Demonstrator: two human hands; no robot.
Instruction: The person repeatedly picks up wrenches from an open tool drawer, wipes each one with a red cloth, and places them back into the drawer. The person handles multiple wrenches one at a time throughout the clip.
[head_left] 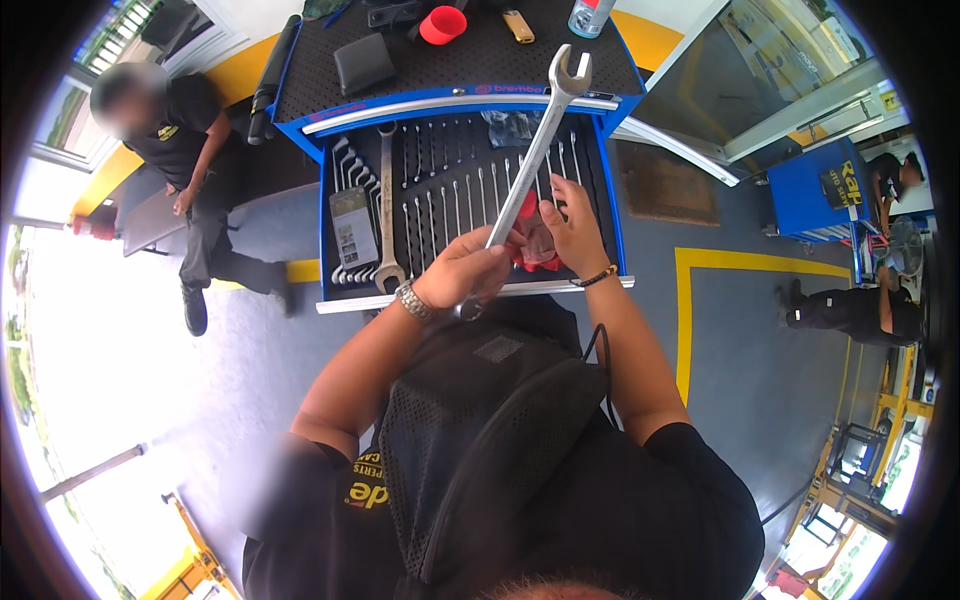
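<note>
A large silver combination wrench (535,160) slants up and away over the open drawer. My left hand (465,270), with a metal watch at the wrist, is closed round its lower part; the open jaw points to the far right. Beside the shaft, my right hand (573,232) has its fingers apart and grips nothing. Just by its palm lies a red, partly clear item (538,248) whose kind I cannot make out. Rows of smaller wrenches (430,215) rest in the drawer, and another large wrench (387,205) lies along their left side.
The blue tool cabinet (460,112) carries a dark pouch (364,64), a red cup-like ring (443,25) and a spray can (590,18). A phone-like slab (353,232) lies in the drawer. One person (200,150) sits at left; others are far right, near a blue cart (815,190).
</note>
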